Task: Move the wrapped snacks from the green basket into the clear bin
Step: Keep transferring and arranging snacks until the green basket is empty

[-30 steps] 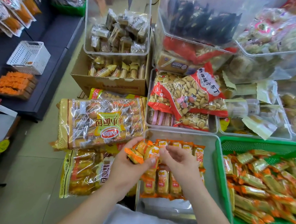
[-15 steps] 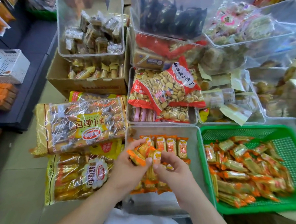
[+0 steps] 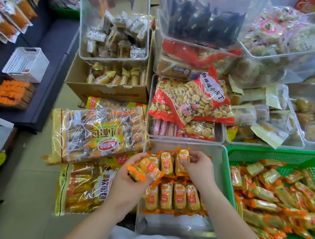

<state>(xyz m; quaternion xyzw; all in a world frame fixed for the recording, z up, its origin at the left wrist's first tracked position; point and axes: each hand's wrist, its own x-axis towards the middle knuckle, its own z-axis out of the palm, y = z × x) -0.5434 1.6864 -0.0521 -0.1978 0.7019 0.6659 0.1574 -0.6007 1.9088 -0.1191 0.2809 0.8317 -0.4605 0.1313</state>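
My left hand [image 3: 132,174] gripped a small bunch of wrapped snacks [image 3: 144,169] at the clear bin's [image 3: 221,179] left edge, while my right hand [image 3: 196,163] pinched one snack [image 3: 183,160] upright into the back row. Most snacks [image 3: 276,195] lay loose in the green basket [image 3: 271,154] beside it. The slippery wrappers could slide from my full left hand and fall outside the bin, or the standing row could topple.

Pale tiled floor [image 3: 22,185], dark shelf [image 3: 53,46] at left (goods on it).
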